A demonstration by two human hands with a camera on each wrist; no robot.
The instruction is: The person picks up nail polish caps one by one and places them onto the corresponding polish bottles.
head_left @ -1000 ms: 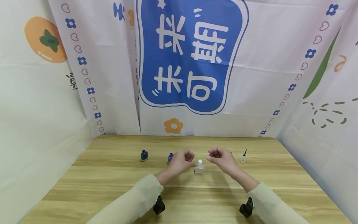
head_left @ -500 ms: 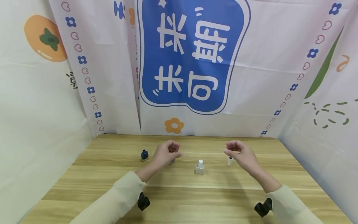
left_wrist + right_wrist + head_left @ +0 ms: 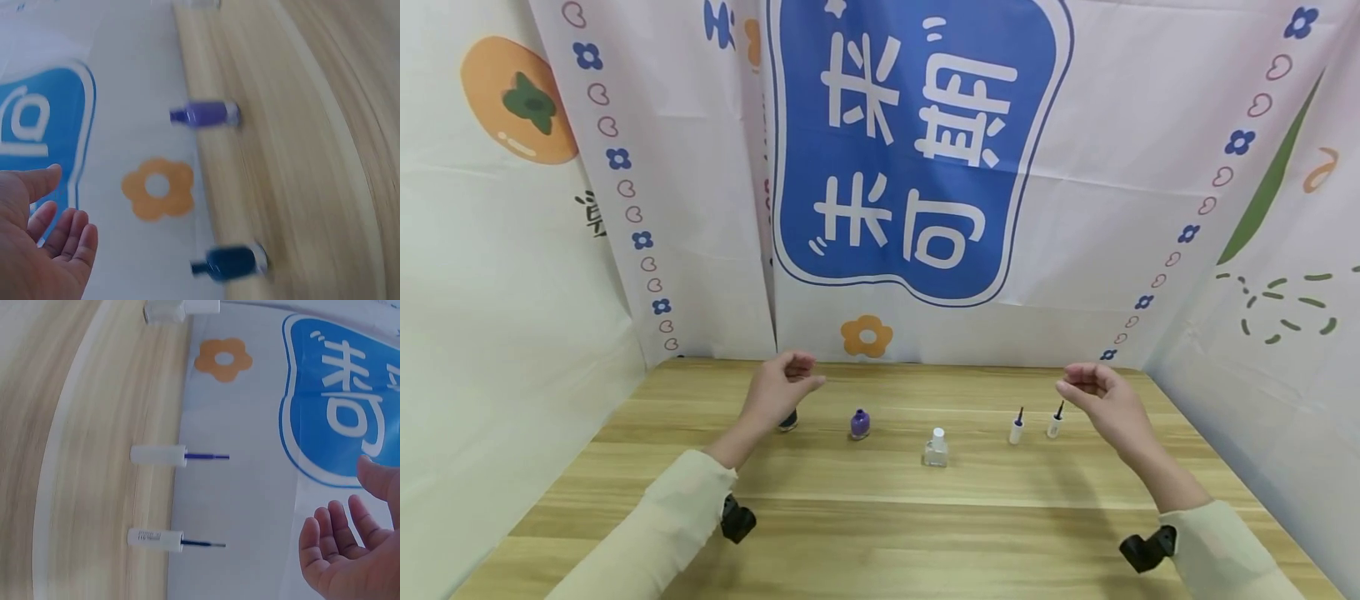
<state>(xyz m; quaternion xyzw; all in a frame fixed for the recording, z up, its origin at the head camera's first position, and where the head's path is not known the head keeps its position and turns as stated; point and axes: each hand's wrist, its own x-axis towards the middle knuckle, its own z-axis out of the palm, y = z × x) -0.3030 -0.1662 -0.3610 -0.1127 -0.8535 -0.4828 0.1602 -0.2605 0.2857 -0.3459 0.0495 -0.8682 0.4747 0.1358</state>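
My left hand (image 3: 777,392) hovers above the dark blue nail polish bottle (image 3: 232,262), hiding most of it in the head view; its fingers are loosely bent and hold nothing. To its right stands an uncapped purple nail polish bottle (image 3: 860,424). A clear bottle with a white cap (image 3: 936,448) stands upright near the table's middle. On the right, two white caps stand with their brushes pointing up: one with a purple brush (image 3: 1016,427), one with a dark brush (image 3: 1055,422). Above and just right of the dark one is my right hand (image 3: 1105,404), relaxed and holding nothing.
The wooden table (image 3: 880,533) meets a white printed cloth (image 3: 715,208) at its back edge, with more cloth on both sides. A black wrist camera (image 3: 737,518) is strapped to the left wrist, another camera (image 3: 1148,550) to the right.
Both hands have moved apart, the left toward the dark blue bottle, the right toward the dark brush cap. The purple bottle and purple brush cap have come into full view. The bottles stay put.
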